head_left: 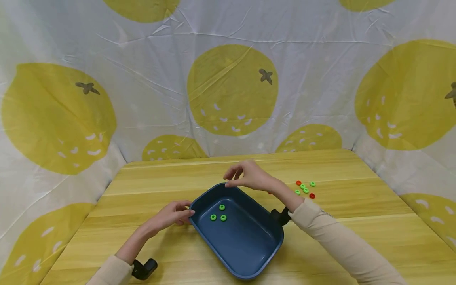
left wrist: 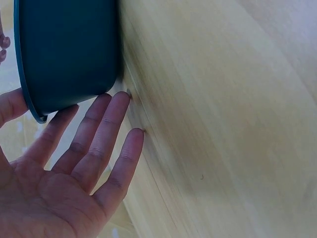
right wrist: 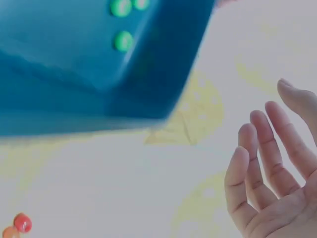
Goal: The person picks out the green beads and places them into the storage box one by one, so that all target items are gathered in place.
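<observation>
A deep blue rectangular container (head_left: 246,237) stands at an angle, with three small green rings (head_left: 223,217) inside near its far left end. My left hand (head_left: 171,217) holds its left corner, thumb over the rim and the other fingers along the outer wall; the left wrist view shows these fingers (left wrist: 101,141) nearly straight below the wall. Over the far rim hovers my right hand (head_left: 251,177), thumb near the edge. In the right wrist view this hand (right wrist: 277,183) is apart from the container, fingers loosely bent and holding nothing.
On the wooden table (head_left: 356,237), right of the container, lie several green rings (head_left: 306,190) and red rings (head_left: 312,196). Another red piece (head_left: 269,192) is partly hidden by my right forearm. A lemon-patterned cloth (head_left: 306,79) hangs behind and beside the table.
</observation>
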